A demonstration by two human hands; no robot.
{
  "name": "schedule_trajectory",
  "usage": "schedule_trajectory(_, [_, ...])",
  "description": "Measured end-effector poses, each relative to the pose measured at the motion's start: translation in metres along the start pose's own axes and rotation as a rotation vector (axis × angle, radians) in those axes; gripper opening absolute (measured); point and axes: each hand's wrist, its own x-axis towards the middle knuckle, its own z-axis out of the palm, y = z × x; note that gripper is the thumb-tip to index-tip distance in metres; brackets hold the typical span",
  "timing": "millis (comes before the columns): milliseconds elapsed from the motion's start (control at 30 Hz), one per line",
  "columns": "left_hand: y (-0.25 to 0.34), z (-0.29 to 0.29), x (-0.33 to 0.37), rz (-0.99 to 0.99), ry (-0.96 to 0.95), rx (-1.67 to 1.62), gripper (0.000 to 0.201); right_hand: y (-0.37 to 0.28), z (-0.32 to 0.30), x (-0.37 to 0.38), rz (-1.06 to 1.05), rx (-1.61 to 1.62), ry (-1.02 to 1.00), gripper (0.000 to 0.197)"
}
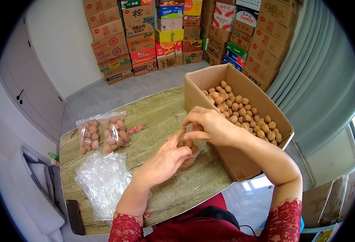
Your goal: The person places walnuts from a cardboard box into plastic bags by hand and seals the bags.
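A clear plastic bag (190, 161) with several walnuts (188, 143) in it stands on the table before me, partly covered by my hands. My left hand (165, 158) is closed on its near left side, the index finger reaching toward the bag's mouth. From the right, my right hand (210, 126) bends over the top with its fingers pinched at the rim; the exact grip is partly hidden. Close by on the right, an open cardboard box (236, 159) holds a large heap of walnuts (246, 111).
Two filled zip bags, one outer (89, 137) and one inner (115, 133), lie at the table's far left. Nearer are a pile of flat clear bags (105, 181) and a dark phone (75, 217). Stacked cartons (139, 38) line the back wall.
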Motion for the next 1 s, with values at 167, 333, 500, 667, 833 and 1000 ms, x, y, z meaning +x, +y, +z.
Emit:
schedule_trajectory(167, [0.003, 0.000, 0.000, 0.002, 0.029, 0.018, 0.008, 0.003, -0.007, -0.004, -0.094, -0.093, 0.179, 0.017])
schedule_trajectory(333, [0.001, -0.003, -0.005, -0.052, 0.035, -0.021, 0.009, 0.026, -0.054, -0.013, 0.166, -0.406, 0.300, 0.018])
schedule_trajectory(500, [-0.002, 0.000, -0.002, -0.009, 0.013, 0.008, 0.011, 0.103, -0.051, -0.047, 0.658, -0.740, -0.154, 0.038])
schedule_trajectory(667, [-0.005, -0.001, -0.005, 0.003, 0.010, 0.054, 0.011, 0.090, -0.035, -0.031, 0.919, -0.438, -0.577, 0.053])
schedule_trajectory(833, [-0.002, -0.005, -0.008, -0.030, -0.025, 0.043, 0.013, 0.066, -0.040, -0.023, 0.947, -0.153, -0.513, 0.058])
schedule_trajectory(1000, [-0.003, -0.004, -0.005, -0.009, -0.036, 0.032, 0.014, 0.121, -0.021, -0.046, 0.570, -0.261, -0.333, 0.051])
